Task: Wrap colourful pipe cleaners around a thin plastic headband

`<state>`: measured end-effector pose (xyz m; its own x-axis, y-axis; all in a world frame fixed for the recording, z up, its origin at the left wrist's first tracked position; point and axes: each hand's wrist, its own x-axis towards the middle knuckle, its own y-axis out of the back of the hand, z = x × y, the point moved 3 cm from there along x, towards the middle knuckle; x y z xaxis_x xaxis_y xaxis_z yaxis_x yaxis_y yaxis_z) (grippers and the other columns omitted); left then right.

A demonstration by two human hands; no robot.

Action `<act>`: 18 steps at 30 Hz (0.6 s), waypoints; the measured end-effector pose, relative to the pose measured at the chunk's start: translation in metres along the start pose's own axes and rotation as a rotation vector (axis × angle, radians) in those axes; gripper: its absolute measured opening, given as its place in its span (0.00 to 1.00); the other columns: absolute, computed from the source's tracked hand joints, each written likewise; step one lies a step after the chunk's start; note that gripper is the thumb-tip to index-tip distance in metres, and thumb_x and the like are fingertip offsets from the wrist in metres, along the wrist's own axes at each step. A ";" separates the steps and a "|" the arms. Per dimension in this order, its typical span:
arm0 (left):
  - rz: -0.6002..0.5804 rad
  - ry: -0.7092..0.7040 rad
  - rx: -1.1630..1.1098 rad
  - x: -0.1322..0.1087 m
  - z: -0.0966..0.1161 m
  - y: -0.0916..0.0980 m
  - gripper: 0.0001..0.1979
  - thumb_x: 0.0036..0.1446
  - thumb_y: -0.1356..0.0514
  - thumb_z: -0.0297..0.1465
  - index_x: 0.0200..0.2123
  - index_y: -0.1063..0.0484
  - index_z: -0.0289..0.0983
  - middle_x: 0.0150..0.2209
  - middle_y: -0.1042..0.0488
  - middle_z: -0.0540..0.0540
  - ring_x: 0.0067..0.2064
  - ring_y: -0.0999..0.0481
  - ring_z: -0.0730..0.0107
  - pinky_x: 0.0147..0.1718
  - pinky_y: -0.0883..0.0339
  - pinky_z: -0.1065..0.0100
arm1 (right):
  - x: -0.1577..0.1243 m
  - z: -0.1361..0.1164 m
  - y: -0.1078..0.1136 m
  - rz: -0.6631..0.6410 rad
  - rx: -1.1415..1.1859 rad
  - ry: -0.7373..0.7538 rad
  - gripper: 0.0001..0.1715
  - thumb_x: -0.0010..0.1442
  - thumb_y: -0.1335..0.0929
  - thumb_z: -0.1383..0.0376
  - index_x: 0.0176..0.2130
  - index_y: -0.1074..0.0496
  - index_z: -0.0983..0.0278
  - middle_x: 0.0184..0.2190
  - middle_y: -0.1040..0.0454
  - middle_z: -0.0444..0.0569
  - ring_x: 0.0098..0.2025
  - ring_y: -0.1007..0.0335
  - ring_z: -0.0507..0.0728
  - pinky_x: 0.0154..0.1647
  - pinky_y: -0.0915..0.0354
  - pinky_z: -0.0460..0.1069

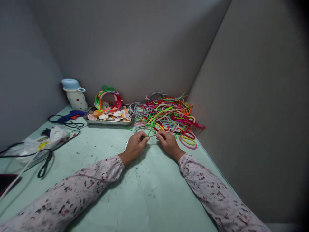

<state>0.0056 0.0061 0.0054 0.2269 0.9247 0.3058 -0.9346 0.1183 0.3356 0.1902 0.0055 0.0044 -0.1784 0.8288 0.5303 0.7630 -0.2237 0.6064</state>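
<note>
Over the pale green table [149,193], my left hand [135,145] and my right hand [169,144] face each other, a short gap between their fingertips. A thin grey wire [153,135] spans that gap, pinched at each end by thumb and fingers. From my left fingertips a green fuzzy stem [150,129] rises toward a heap of coloured fuzzy stems [169,112] just beyond the hands. How the green stem joins the wire is too small to tell.
At the back left a metal tray [108,122] holds shells and fuzzy rings [120,100]. Coiled grey wire [138,109] lies beside it. Farther left are a bottle [76,98], a blue tool [69,116], black cables [45,162] and a plastic bag [31,146]. Grey walls enclose the table's back and right.
</note>
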 end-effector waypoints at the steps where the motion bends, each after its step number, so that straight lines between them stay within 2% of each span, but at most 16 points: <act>1: -0.001 -0.001 -0.004 0.000 0.000 0.000 0.09 0.55 0.43 0.37 0.30 0.30 0.36 0.21 0.30 0.52 0.24 0.32 0.73 0.24 0.41 0.72 | 0.000 0.000 0.000 0.003 0.002 0.001 0.13 0.64 0.38 0.59 0.36 0.28 0.62 0.28 0.27 0.46 0.30 0.32 0.53 0.33 0.38 0.47; 18: 0.003 -0.028 0.045 0.001 -0.003 0.000 0.09 0.56 0.43 0.37 0.30 0.31 0.37 0.22 0.30 0.52 0.25 0.32 0.73 0.26 0.41 0.72 | 0.000 -0.001 0.000 0.002 0.001 0.014 0.11 0.63 0.38 0.60 0.35 0.29 0.62 0.28 0.27 0.45 0.30 0.32 0.53 0.33 0.39 0.47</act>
<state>0.0051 0.0079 0.0029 0.2321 0.9145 0.3315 -0.9220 0.0983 0.3745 0.1896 0.0044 0.0052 -0.1853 0.8211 0.5399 0.7641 -0.2251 0.6046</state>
